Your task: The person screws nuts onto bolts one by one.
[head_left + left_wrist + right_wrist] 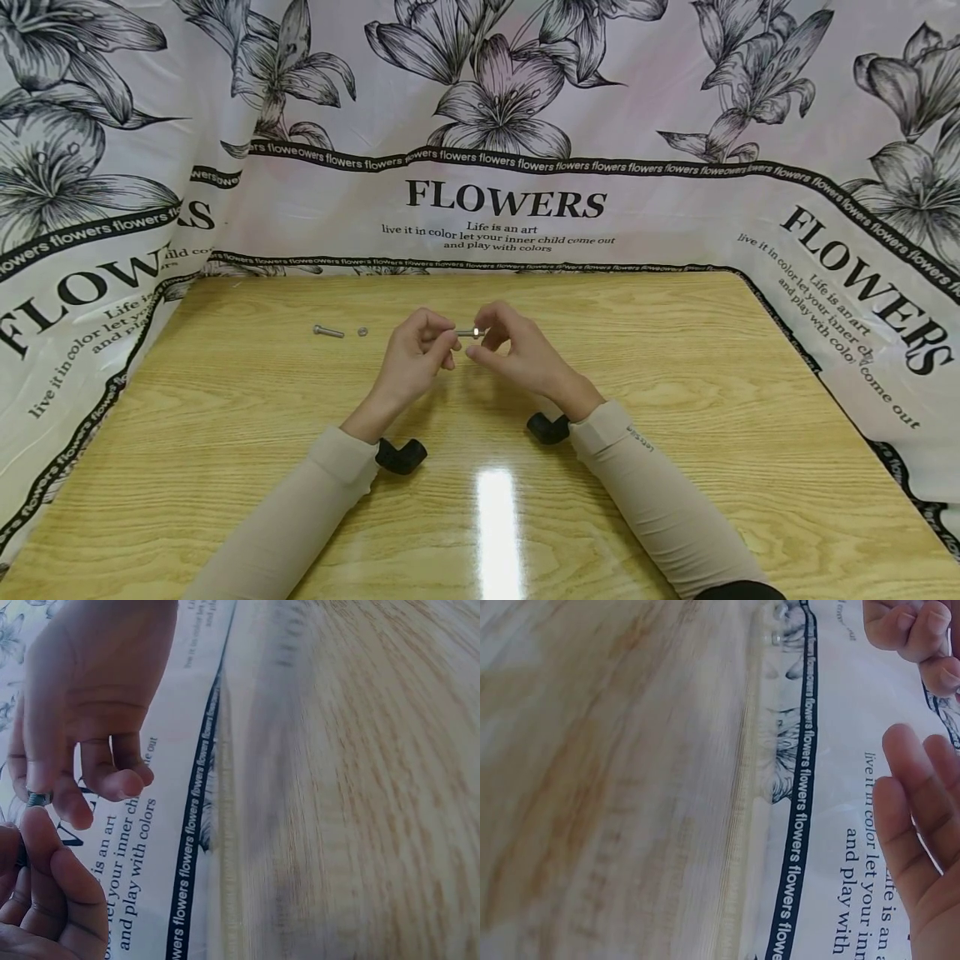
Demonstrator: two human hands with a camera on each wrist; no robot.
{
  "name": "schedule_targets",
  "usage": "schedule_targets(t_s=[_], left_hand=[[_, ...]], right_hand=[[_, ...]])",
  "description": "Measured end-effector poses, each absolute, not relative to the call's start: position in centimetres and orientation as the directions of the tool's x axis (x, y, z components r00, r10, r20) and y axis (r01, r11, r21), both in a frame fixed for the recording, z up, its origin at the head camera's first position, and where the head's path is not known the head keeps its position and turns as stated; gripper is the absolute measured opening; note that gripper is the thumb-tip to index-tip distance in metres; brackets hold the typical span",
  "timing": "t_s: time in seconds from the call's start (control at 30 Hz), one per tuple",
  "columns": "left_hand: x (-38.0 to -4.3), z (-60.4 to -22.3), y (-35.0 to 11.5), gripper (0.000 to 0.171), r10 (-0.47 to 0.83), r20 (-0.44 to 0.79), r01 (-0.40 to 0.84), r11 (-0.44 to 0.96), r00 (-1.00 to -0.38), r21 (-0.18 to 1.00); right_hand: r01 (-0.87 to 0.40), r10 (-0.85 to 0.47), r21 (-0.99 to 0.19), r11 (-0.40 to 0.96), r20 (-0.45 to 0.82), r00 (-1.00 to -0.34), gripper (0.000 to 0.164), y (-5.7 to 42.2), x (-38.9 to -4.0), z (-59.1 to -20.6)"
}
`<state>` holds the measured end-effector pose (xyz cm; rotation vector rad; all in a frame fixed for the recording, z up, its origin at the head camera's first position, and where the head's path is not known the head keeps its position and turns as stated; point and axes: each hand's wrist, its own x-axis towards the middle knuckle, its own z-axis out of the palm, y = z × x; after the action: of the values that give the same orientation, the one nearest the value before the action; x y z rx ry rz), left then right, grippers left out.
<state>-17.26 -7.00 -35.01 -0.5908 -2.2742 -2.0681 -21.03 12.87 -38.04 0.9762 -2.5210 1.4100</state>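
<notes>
My left hand (416, 357) pinches one end of a metal bolt (464, 333) between thumb and fingers, holding it above the table. At the bolt's right end sits a shiny nut (477, 332). My right hand (525, 354) is around that end, its index finger close against the nut. In the head view its thumb stands apart from the nut. In the left wrist view, the threaded bolt end (34, 799) shows at the right thumb's tip. The right wrist view shows the lower fingers (907, 761) of the right hand loosely extended; the bolt is out of its sight.
A second bolt (328, 332) lies on the wood-grain table (247, 400), left of my hands. Beside it lies a loose nut (363, 332). Flower-printed cloth (510, 217) borders the table at the back and both sides. Black wrist mounts (401, 457) hang beside the sleeves.
</notes>
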Motion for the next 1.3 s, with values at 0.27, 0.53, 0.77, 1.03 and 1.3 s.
schedule_targets(t_s=[0.27,0.53,0.77,1.03,1.3], left_hand=[[-17.31,-35.03,-7.05,0.015,0.261,0.259,0.286,0.073,-0.93,0.955],[-17.41,-35.24,-7.04,0.016,0.268,0.27,0.295,0.058,-0.925,0.954],[-17.42,-35.34,-7.04,0.014,0.271,0.263,0.286,0.046,-0.926,0.957],[-17.3,-35.26,-7.03,0.011,0.27,0.261,0.287,0.059,-0.927,0.956],[-17.64,-35.73,-7.06,0.011,0.27,0.267,0.29,0.049,-0.925,0.956]], right_hand=[[-0.593,-0.525,-0.734,0.331,0.379,-0.762,0.013,12.84,-21.14,-38.1],[-0.537,-0.499,-0.752,0.382,0.322,-0.805,0.021,12.9,-21.03,-37.99],[-0.592,-0.495,-0.713,0.376,0.385,-0.779,0.024,12.78,-20.99,-37.95],[-0.582,-0.498,-0.723,0.371,0.374,-0.782,0.017,12.83,-20.93,-37.93],[-0.539,-0.475,-0.743,0.397,0.336,-0.813,0.02,12.86,-20.9,-37.91]])
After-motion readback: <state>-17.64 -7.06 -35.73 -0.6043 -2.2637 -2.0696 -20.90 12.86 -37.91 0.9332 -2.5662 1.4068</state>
